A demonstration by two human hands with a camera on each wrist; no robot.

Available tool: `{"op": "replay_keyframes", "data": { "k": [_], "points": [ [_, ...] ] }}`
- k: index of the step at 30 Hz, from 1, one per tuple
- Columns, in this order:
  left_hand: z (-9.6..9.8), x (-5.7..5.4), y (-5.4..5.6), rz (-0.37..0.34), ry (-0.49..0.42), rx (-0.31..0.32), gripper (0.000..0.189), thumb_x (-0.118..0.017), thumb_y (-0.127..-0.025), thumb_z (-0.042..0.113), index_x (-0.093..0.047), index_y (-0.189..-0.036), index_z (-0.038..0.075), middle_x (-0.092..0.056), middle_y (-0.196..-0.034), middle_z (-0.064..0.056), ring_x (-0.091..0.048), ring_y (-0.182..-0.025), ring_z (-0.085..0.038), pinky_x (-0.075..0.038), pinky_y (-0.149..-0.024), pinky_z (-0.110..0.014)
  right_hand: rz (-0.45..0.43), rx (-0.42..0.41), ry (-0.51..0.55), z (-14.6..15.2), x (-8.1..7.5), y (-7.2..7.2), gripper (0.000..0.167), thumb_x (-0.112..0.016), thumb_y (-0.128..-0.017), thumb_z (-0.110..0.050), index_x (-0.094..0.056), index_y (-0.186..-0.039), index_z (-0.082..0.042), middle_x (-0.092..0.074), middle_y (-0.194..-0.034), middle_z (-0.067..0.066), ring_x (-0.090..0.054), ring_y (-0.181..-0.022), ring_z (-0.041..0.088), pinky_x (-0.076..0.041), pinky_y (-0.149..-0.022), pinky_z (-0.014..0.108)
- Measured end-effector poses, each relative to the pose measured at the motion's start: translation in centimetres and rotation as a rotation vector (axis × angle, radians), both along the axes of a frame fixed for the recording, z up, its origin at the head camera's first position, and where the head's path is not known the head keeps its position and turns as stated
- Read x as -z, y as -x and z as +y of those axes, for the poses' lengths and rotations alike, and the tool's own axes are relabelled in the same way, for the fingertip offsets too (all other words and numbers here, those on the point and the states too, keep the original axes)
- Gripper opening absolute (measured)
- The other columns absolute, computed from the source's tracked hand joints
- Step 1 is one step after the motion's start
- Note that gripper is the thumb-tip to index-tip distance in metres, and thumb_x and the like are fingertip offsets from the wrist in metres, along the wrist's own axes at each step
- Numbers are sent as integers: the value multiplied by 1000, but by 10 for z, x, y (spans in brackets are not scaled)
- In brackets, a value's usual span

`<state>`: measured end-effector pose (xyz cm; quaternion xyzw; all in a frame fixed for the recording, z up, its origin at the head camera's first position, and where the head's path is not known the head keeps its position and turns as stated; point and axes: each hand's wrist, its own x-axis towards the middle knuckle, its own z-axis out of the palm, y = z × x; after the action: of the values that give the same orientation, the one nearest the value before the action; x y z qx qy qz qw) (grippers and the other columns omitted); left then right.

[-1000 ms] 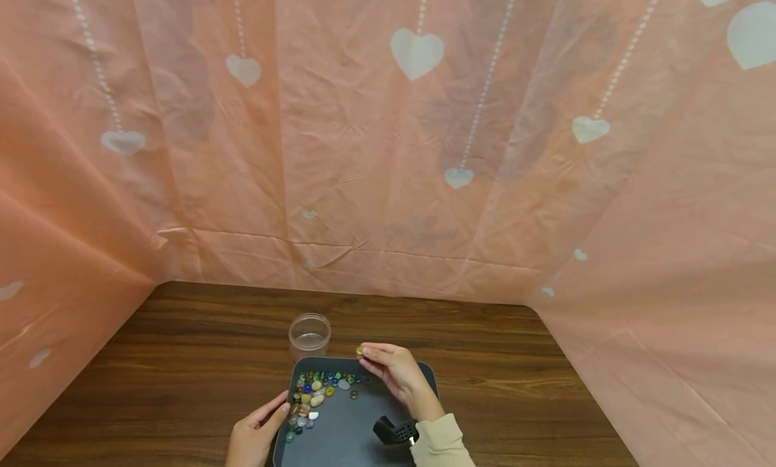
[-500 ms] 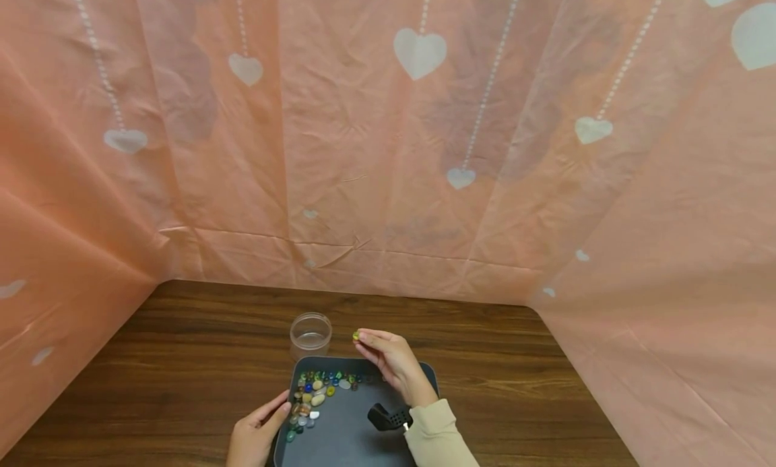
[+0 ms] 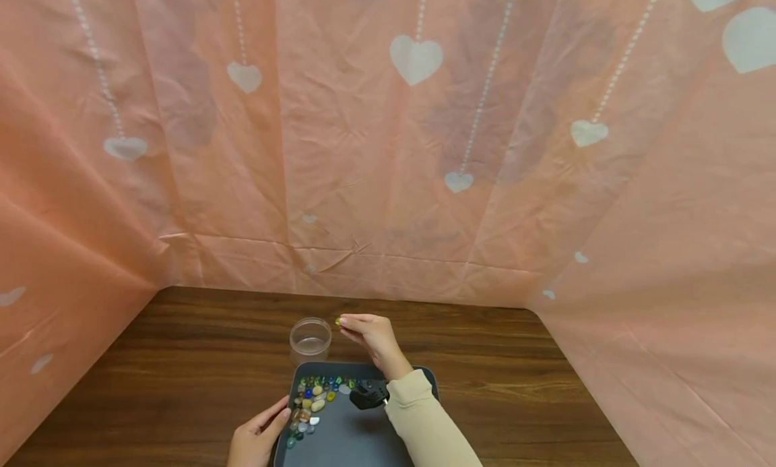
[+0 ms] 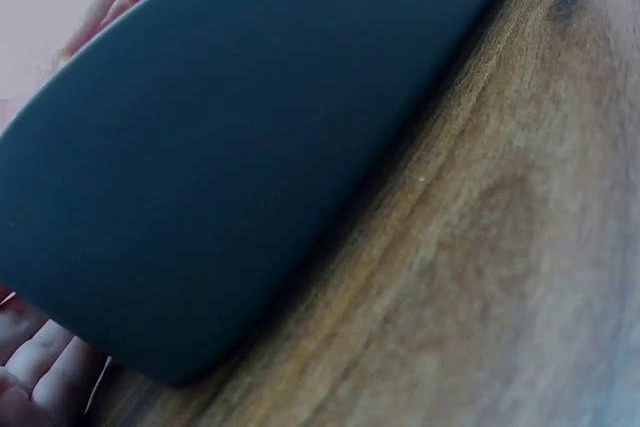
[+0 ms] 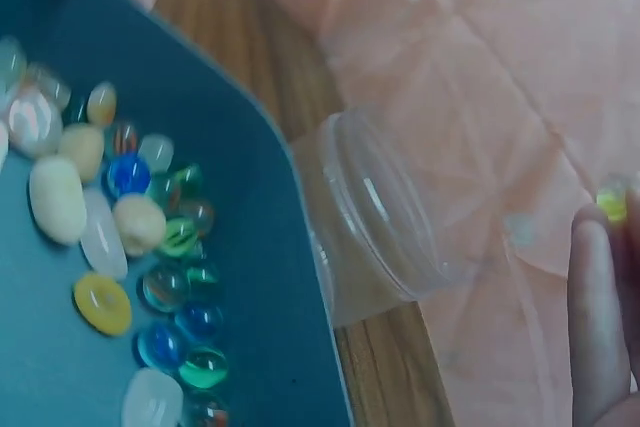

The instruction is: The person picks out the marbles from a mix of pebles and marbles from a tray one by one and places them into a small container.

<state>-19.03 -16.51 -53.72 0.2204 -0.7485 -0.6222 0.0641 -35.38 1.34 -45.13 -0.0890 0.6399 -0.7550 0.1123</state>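
Note:
My right hand [image 3: 374,337] pinches a small yellow-green glass marble [image 5: 612,199] between thumb and fingertips. It is raised just right of the rim of a clear round jar [image 3: 310,342], which shows nothing inside. At the left side of a dark grey tray [image 3: 342,443], my left hand [image 3: 257,434] grips the wall, thumb at the rim; in the left wrist view some of its fingers [image 4: 45,362] show by the tray's corner. Glass marbles [image 5: 165,345] and smooth pebbles [image 5: 57,199] lie along the tray's left and far sides, among them a yellow disc-like stone [image 5: 102,303].
The jar stands on the wooden table [image 3: 200,359] right behind the tray's far left corner. A pink curtain [image 3: 364,150] with white hearts encloses the table at the back and both sides. A black wrist camera [image 3: 368,394] on my right wrist overlaps the tray.
My right hand has moved up and left with the marble, from over the tray's far edge to beside the jar's rim. My left hand stays on the tray.

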Motion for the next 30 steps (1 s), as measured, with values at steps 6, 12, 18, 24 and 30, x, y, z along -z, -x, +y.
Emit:
{"op": "replay_keyframes", "data": {
  "k": [6,12,18,24,30],
  "points": [
    [0,3,-1,6,-32,-13,58,-75,-87,45,-68,-125,3,-73,-112,-22,-69,-78,-12,-56,-62,-26,328,69,-498,-21,-7,5,18,-82,-81,-17,-81,-91,-2,-78,-93,13,-73,-90,20,-56,-75,25],
    [0,4,0,-3,-25,-12,59,-75,-85,47,-68,-125,4,-73,-110,-21,-68,-78,-12,-56,-63,-26,514,58,-771,-39,-11,7,9,-83,-79,-15,-82,-82,-7,-78,-84,9,-71,-75,16,-51,-60,17],
    [0,2,1,1,-14,-14,59,-75,-85,48,-68,-125,4,-72,-114,-22,-69,-81,-12,-56,-64,-26,603,46,-928,-51,-12,7,5,-83,-78,-11,-82,-80,-7,-79,-82,7,-71,-76,17,-52,-61,16],
    [2,0,1,0,-9,-24,58,-76,-84,49,-70,-123,6,-70,-119,-20,-68,-86,-11,-55,-66,-24,636,8,-988,-56,-10,5,5,-82,-79,-10,-82,-82,-6,-79,-82,5,-71,-74,12,-50,-60,13],
    [2,1,0,9,-70,-33,57,-77,-84,45,-69,-124,4,-72,-115,-21,-69,-81,-11,-56,-64,-26,645,-10,-987,-57,-7,4,3,-82,-79,-9,-81,-78,-5,-78,-78,4,-70,-74,14,-49,-60,14]
  ]
}}
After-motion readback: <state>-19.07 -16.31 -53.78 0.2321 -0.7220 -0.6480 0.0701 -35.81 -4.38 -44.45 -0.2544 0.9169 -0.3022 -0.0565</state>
